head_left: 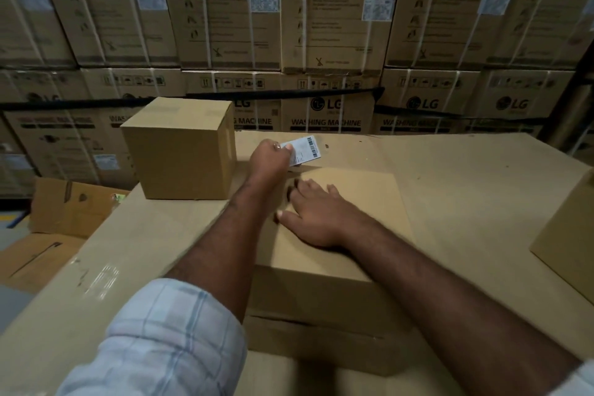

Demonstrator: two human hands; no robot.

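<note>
Two pieces of flattened cardboard (58,235) lie on the floor at far left, partly cut off by the worktop (466,190), a broad cardboard surface. On its left part stands a closed cube-shaped box (180,154), upright, with a pale patch on its top too blurred to read. Just right of it the left hand (271,156) reaches forward from a rolled checked sleeve (167,337). Its grip pinches the left end of a white label (305,149) between thumb and curled fingers. The label is held in the air just beyond the far edge of the low box (347,235). Its long axis runs left to right, rising slightly toward the far right, and its free end, the one with the barcode, points right, away from the hand. The printed face is turned toward the camera, but the text is too small to make out and the hand hides the pinched end. The right hand (310,215) lies flat on top of the low box near its left edge, grip spread and fingers straight. The fingertips are lost in shadow beside the left forearm. Both arms hide part of the box's near side. At far right another box (565,235) is cut off by the frame edge. Behind everything rises a wall of strapped washing machine cartons (328,42).
</note>
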